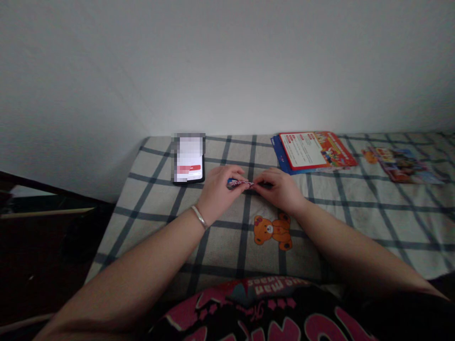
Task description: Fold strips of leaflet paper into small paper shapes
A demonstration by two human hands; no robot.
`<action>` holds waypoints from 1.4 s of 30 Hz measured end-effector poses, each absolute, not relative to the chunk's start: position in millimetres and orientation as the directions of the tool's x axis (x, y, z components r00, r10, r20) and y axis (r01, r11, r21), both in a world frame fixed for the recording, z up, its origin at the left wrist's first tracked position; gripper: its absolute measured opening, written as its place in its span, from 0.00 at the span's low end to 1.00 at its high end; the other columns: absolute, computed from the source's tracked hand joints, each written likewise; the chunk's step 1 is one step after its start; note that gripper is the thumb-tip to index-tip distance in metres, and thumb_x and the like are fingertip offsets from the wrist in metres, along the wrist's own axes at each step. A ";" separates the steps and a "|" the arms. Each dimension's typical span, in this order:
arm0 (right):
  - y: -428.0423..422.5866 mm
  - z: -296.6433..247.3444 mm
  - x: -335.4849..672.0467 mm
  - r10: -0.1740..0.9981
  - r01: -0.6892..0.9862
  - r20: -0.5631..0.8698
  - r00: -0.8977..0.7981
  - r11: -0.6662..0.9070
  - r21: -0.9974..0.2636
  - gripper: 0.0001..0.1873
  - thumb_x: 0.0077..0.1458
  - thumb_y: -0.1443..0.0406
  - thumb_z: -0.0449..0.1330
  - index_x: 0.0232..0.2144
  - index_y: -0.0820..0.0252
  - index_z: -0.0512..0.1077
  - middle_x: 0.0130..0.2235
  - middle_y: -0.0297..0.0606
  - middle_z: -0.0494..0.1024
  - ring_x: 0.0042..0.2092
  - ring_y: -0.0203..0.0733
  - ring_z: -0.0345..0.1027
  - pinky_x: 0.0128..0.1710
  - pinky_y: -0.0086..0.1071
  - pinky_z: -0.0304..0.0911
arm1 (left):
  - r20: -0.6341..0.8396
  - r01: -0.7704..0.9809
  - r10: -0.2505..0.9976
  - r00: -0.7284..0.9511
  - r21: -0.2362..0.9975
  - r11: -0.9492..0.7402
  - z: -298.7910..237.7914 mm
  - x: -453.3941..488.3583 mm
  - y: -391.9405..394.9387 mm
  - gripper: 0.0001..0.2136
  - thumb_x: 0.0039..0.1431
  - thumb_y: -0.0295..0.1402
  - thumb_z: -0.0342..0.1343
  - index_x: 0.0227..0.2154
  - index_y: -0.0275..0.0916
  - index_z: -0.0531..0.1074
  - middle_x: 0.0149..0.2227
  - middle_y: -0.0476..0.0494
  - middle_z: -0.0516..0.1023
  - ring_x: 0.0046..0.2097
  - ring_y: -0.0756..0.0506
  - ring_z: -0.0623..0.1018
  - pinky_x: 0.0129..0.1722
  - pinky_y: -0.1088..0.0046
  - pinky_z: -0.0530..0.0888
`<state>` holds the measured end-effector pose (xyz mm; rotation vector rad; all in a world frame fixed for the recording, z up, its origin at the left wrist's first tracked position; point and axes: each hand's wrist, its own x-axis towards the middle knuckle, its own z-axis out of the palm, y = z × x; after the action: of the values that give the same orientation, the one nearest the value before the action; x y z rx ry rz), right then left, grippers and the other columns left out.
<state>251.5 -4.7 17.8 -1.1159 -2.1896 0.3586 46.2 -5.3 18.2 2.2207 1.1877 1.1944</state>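
Both of my hands meet over a checked bed sheet (355, 208). My left hand (218, 189), with a silver bracelet on its wrist, has its fingers pinched on one end of a small red, white and blue patterned piece (241, 183). My right hand (280, 188) pinches the other end. The piece is small and flat, and I cannot tell whether it is paper or a wrapper. It is held just above the sheet.
A phone (189, 160) with a lit screen lies at the back left. A red and blue booklet (314, 150) and another colourful booklet (403, 165) lie at the back right. An orange bear print (273, 231) marks the sheet. A white wall stands behind; the bed's left edge drops into darkness.
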 end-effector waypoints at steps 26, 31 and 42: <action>-5.7 20.9 248.3 0.865 0.652 0.299 -0.403 0.501 -0.569 0.04 0.55 0.65 0.63 0.30 0.57 0.77 0.32 0.35 0.78 0.35 0.38 0.71 0.35 0.31 0.62 | 0.458 0.758 0.732 0.504 0.172 -0.630 27.4 49.7 -11.9 0.06 0.64 0.35 0.55 0.33 0.45 0.76 0.36 0.50 0.80 0.45 0.40 0.70 0.49 0.55 0.61; -3.5 21.7 252.5 0.867 0.643 0.273 -0.417 0.494 -0.586 0.05 0.57 0.64 0.61 0.31 0.57 0.77 0.33 0.35 0.78 0.35 0.38 0.71 0.35 0.31 0.62 | 0.426 0.782 0.773 0.471 0.204 -0.589 29.8 47.2 -11.8 0.06 0.63 0.34 0.56 0.31 0.43 0.75 0.36 0.50 0.80 0.45 0.40 0.70 0.48 0.55 0.61; 1.3 25.5 267.2 0.885 0.706 0.211 -0.414 0.459 -0.540 0.05 0.58 0.65 0.60 0.31 0.58 0.76 0.32 0.36 0.77 0.35 0.39 0.69 0.36 0.32 0.61 | 0.407 0.798 0.789 0.461 0.200 -0.569 28.4 40.0 -7.9 0.06 0.63 0.35 0.56 0.32 0.43 0.76 0.34 0.49 0.79 0.42 0.41 0.71 0.44 0.59 0.62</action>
<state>267.2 1.3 25.5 -1.3283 -2.2438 0.5127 40.0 -7.9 28.4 2.7013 1.4673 0.7360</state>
